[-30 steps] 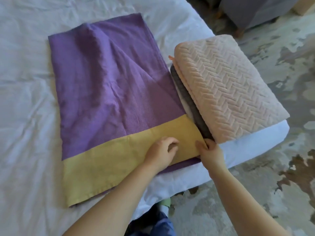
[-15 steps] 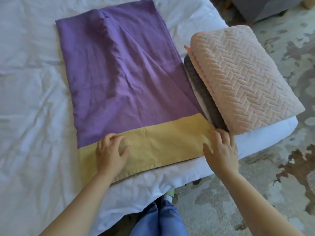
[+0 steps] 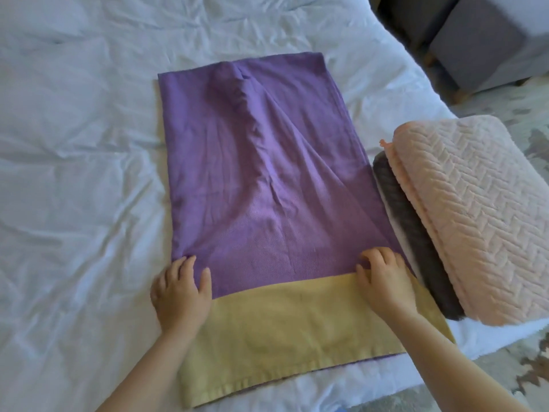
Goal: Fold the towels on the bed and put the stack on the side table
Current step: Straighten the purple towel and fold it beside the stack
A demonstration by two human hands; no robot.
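Head view, I'm looking down on a white bed (image 3: 74, 173) with wrinkled sheets that fills most of the frame. The purple towel (image 3: 252, 179) lies flat at frame centre, long side running away from me. Its yellow band (image 3: 297, 331) is at the near end, lower centre, and a raised crease runs down from its top edge. My left hand (image 3: 181, 289) rests on the towel's left edge, just where purple meets yellow. The palm is down, the fingers are loosely spread and the thumb is out on the purple cloth, pressing not pinching. The fabric puckers a little at the fingertips. My right hand (image 3: 383, 281) sits on the towel near its right edge at about the same height. Its fingers are bent with the tips on the purple cloth, and I cannot tell if they pinch the fabric or only press it. Both forearms come in from the bottom of the frame. At right of frame is the folded stack on the bed corner, with a pink towel (image 3: 475, 209) in a herringbone texture on top. A dark grey towel (image 3: 416, 233) lies under it, with a thin white layer showing below that. The stack's left side lies just beside the purple towel's right edge. Grey furniture (image 3: 481, 40) stands in the upper right, and the mottled floor (image 3: 528, 367) shows at lower right.
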